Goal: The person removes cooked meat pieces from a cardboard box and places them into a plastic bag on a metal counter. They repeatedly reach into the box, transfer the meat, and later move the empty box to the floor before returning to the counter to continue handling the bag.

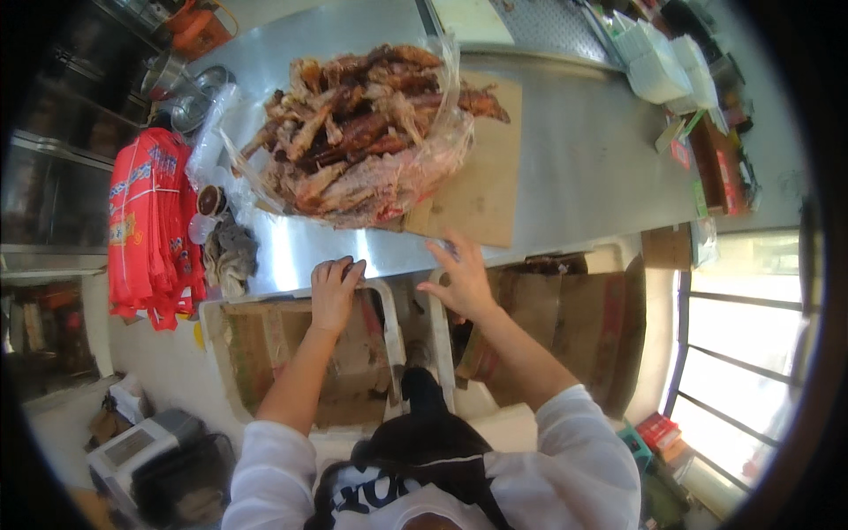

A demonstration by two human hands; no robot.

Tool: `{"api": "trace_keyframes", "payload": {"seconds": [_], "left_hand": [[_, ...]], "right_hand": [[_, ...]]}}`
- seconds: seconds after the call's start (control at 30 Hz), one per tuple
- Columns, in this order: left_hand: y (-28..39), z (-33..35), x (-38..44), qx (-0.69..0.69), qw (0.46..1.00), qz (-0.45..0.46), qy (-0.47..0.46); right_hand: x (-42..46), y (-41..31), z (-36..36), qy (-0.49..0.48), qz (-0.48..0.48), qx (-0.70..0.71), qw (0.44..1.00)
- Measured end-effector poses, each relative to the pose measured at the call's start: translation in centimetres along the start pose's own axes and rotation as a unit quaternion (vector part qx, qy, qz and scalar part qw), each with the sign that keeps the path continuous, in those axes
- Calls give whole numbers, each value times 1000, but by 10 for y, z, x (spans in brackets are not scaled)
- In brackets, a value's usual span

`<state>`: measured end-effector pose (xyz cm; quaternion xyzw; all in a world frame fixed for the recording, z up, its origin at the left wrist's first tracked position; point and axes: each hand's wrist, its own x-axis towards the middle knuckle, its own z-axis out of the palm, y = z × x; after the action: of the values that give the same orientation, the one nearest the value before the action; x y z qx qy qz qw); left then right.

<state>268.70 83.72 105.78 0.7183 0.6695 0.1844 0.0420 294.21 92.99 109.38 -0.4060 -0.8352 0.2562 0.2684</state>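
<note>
A heap of browned cooked meat on the bone [358, 126] lies in a clear plastic bag [457, 79] on the steel table [583, 146]. Flat cardboard [490, 185] extends under its right side. My left hand [336, 285] rests at the table's near edge, fingers bent around a small dark thing that I cannot identify. Near the cardboard's front edge is my right hand [460, 275], thumb and fingers spread, with nothing seen between them.
Red printed bags [149, 218] tied in a bundle stand at the left, beside a crumpled grey cloth [230, 255]. White containers [656, 69] are stacked at the back right. Below the table edge are bins lined with cardboard [563, 331]. An orange container [199, 30] stands at the back left.
</note>
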Motion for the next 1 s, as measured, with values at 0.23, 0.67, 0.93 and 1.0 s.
{"api": "trace_keyframes", "payload": {"seconds": [0.23,0.67,0.93,1.0], "left_hand": [[20,8,-44,-180,975,-128,-14],[9,147,-359,-291,823,-471,-124],[-13,219,-509,-353,747,-546,-143],[-21,223,-546,-331,732,-576,-151]], "right_hand": [[-85,53,34,243,246,98,933],[-380,118,401,-277,648,161,691],[-383,305,582,-89,513,10,854],[-375,319,599,-156,429,-142,878]]}}
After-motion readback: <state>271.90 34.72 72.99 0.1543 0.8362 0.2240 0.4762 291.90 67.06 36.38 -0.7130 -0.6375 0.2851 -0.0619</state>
